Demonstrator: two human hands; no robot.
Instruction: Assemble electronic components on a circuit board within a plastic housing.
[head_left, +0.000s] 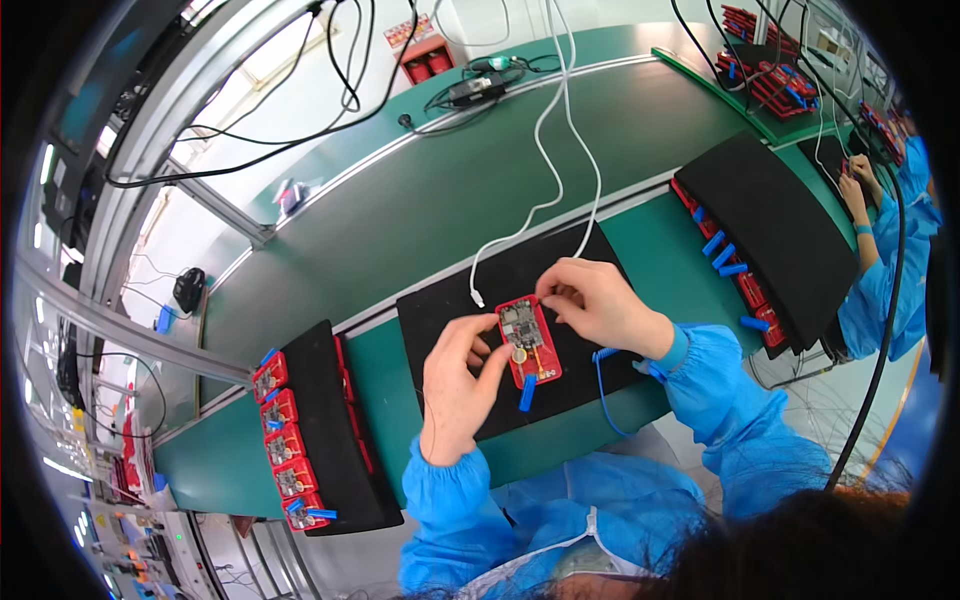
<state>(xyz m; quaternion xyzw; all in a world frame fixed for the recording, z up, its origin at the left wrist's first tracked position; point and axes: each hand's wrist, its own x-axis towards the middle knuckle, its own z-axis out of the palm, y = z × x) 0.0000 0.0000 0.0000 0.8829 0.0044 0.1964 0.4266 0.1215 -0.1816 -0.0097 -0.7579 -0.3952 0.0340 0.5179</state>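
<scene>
A green circuit board (520,328) lies in a small red tray (549,366) on a black mat (435,310) in front of me. My left hand (462,378) grips the tray's left edge, with its fingers curled and its thumb near the board. At the tray's upper right corner, my right hand (600,305) has its fingertips pinched together. A white cable (592,170) runs down into that hand, and its end is hidden by the fingers. A second white cable ends in a bare plug (477,299) just beyond the tray. A blue clip (527,393) sits on the tray's near edge.
Left of the mat, several red trays with boards line a black sheet (340,440). More trays with blue clips edge a black cover (765,215) at right. A blue cord (603,390) hangs from my right wrist. Another person's hands (860,185) work at far right.
</scene>
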